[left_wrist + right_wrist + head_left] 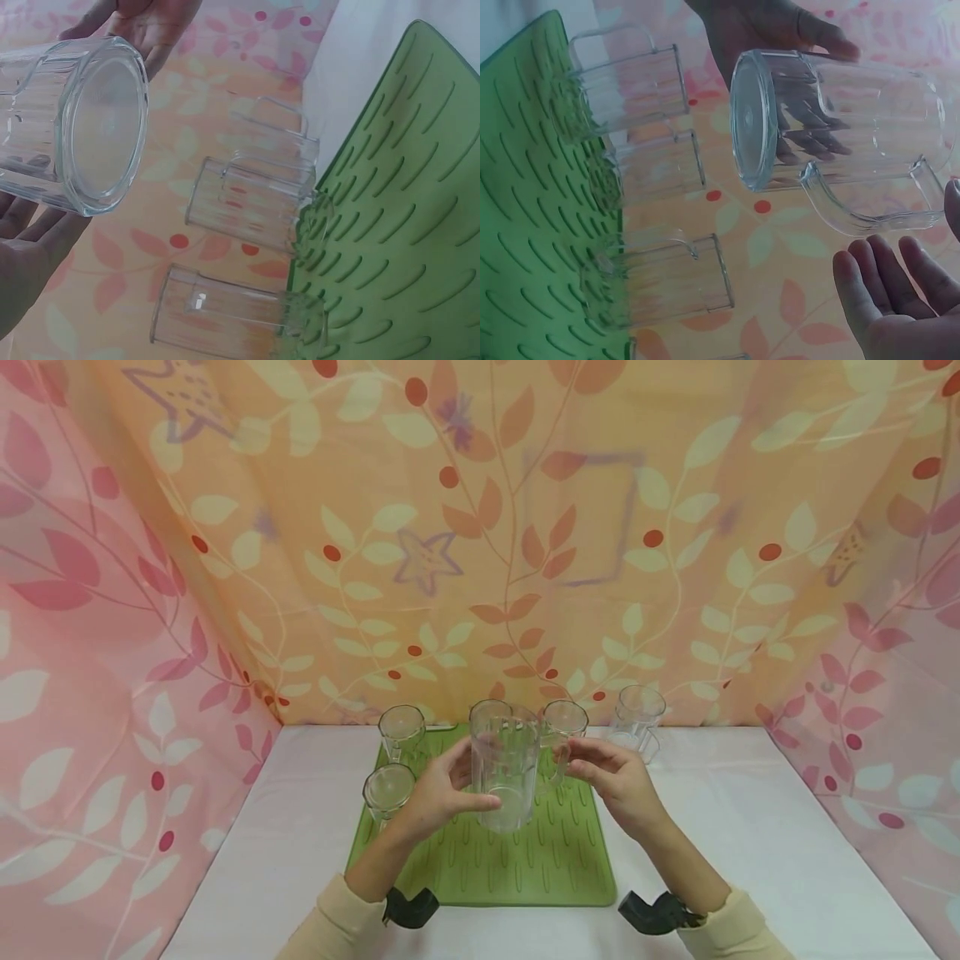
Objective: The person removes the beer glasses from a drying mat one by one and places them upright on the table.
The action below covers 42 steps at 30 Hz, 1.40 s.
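A clear glass mug is held up over the green drying mat, its handle toward my right side. My left hand grips its body, thumb across the front and fingers behind; through the glass those fingers show in the right wrist view. My right hand is by the handle, fingertips close to it; the right wrist view shows its fingers extended and loosely bent just beside the handle. Behind the held mug, another glass mug stands on the mat.
The green mat lies on a white table. Two glass mugs, one farther back and one nearer, stand along its left side. Another mug stands off the mat at the back right. Patterned cloth hangs behind.
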Available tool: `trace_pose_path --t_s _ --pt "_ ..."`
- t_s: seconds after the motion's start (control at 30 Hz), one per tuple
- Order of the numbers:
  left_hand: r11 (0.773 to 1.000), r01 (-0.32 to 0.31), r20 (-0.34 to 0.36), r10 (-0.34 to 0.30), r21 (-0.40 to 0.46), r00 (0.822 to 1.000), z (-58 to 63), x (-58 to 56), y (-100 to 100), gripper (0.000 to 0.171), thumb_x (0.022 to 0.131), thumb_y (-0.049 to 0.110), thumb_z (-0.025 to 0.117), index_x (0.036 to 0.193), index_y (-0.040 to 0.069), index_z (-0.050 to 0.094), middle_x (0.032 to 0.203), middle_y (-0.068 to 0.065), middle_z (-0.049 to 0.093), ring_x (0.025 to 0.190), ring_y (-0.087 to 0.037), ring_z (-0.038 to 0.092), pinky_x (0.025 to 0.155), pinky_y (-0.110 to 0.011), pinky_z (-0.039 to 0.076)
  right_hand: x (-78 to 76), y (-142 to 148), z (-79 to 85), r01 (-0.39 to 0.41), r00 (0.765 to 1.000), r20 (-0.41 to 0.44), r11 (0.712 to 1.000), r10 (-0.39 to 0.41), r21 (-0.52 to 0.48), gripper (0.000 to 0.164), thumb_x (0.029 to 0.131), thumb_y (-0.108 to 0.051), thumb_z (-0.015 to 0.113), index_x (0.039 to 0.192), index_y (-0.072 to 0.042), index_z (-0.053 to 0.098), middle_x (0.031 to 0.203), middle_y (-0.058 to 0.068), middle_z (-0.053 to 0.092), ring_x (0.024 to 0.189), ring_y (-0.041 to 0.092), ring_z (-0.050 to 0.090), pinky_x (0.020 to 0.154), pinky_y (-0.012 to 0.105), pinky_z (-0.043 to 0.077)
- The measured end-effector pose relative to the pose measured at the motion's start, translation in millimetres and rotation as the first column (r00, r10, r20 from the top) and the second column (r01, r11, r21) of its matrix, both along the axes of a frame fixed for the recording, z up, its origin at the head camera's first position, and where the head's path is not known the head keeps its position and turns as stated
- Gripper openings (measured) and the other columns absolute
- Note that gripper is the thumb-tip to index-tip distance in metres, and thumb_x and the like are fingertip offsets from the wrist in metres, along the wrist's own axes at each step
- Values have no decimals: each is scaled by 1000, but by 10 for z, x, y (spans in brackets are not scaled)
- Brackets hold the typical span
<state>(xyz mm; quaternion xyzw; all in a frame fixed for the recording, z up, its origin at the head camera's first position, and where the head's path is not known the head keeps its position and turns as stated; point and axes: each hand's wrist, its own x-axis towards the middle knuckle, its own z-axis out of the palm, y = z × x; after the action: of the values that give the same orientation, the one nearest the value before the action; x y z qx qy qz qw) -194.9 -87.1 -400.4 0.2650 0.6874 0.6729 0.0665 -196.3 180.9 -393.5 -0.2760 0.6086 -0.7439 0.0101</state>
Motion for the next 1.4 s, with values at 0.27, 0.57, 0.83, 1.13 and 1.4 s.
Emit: trace_pose_path --t_s 0.27,0.57,0.83,1.13,1.4 --pt "1000 21 -37 -20 15 999 -40 -2 11 79 70 10 79 137 14 38 134 -7 47 124 -19 44 101 -29 38 -13 -36 -53 -81 997 13 995 82 -54 29 91 5 48 119 11 52 111 9 64 106 21 59 90 29 48" --pt "999 31 -48 -30 20 998 -48 4 27 78 70 6 78 136 11 39 133 -8 47 124 -20 45 102 -29 38 -16 -45 -49 -56 997 51 998 57 -30 25 89 5 51 113 9 58 103 9 67 98 21 62 88 30 49" --pt "999 36 -53 -35 17 998 -76 3 21 82 69 1 77 139 11 35 136 -10 45 125 -22 43 102 -32 37 -7 -49 -48 -41 999 28 999 41 -22 25 88 7 51 112 12 57 100 9 68 95 20 64 87 30 50" --pt "999 38 -59 -38 7 998 -88 -12 24 78 70 7 78 137 13 38 134 -7 47 122 -20 46 101 -31 39 -15 -40 -48 -38 999 -9 999 38 9 26 87 9 51 113 16 54 100 8 68 94 19 65 84 30 52" --pt "998 56 -82 -56 -3 995 -70 -12 32 79 71 8 78 138 12 36 136 -10 45 125 -22 43 103 -31 37 -19 -31 -40 -15 998 -58 999 17 41 28 86 9 53 112 20 52 101 5 68 94 18 65 80 31 53"
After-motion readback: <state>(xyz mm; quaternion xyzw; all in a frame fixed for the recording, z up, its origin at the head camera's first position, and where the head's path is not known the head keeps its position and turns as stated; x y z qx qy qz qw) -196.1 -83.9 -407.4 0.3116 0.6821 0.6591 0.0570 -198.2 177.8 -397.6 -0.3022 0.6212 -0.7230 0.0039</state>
